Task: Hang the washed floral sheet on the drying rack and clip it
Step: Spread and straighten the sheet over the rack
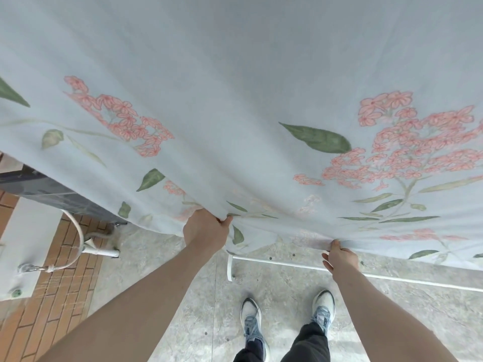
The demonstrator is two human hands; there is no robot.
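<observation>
We count one floral sheet [235, 100], two hands, two shoes [250, 320] and one white rack bar [392, 276] low near the floor.

The left hand [206, 228] has its grip closed on the sheet's lower hem, cloth bunched between thumb and curled fingers. The right hand [339, 257] pinches the same hem further along; at least one of its fingers juts out loosely below the grip.

The sheet rises up and away from both grips and spreads well past them on either side, filling most of the view. Between the two grips the hem sags slightly. The white bar lies just below the right grip, and the shoes stand on the grey stone floor [287, 296] beneath it.

The sheet hides whatever carries it from above; its top and both side edges are cut off. Beyond the left grip we make out a curved white tube [78, 231] over brick paving [65, 270], which we cannot identify. No clips are visible.
</observation>
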